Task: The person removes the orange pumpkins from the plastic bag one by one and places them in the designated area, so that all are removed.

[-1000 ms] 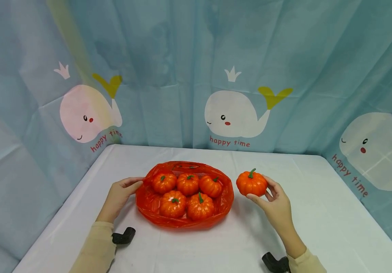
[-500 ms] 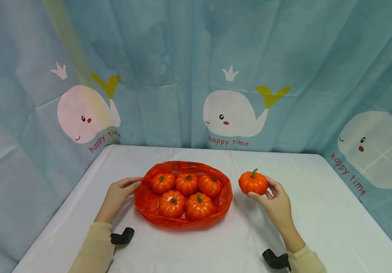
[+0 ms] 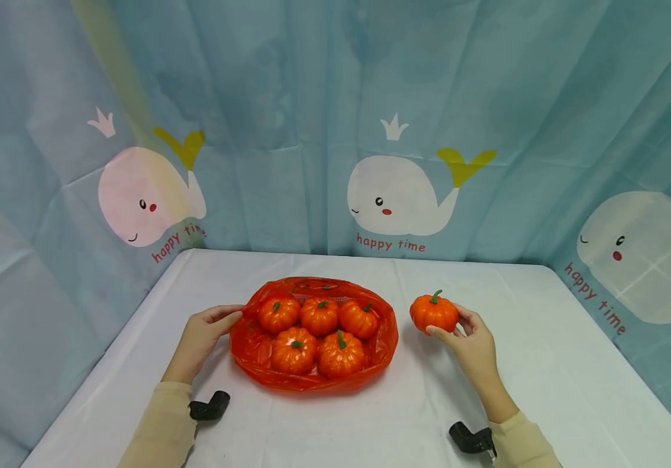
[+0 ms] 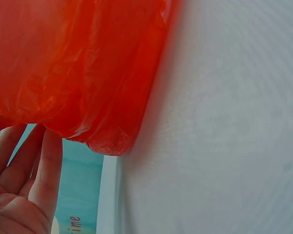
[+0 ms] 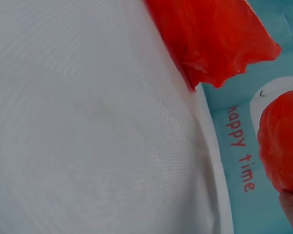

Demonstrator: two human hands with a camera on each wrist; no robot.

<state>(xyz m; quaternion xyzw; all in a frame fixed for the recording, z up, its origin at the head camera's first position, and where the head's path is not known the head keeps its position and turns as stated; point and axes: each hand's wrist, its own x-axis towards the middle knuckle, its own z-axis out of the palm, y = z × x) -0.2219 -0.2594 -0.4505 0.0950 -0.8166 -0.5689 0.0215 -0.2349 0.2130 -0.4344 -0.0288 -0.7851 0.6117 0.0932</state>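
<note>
A red plastic bag (image 3: 250, 348) sits with its mouth spread wide, several small orange pumpkins (image 3: 293, 351) with green stems inside. My left hand (image 3: 199, 335) pinches the bag's left rim between thumb and fingers. In the left wrist view its fingers (image 4: 50, 170) reach up to the edge of the red plastic (image 4: 88, 73). To the right of the bag, my right hand (image 3: 475, 348) holds another orange pumpkin (image 3: 433, 313), stem up, above the table and apart from the bag. The right wrist view shows part of this pumpkin (image 5: 285, 141) with a thumb at its lower edge.
A white cloth covers the table (image 3: 335, 429). Behind and beside it hangs a blue curtain (image 3: 288, 130) printed with whales. Black wrist pieces (image 3: 211, 406) stick out near both sleeves.
The right hand with its pumpkin has shifted slightly right, away from the bag. The left hand keeps its hold on the rim, and the pumpkins in the bag stay put.
</note>
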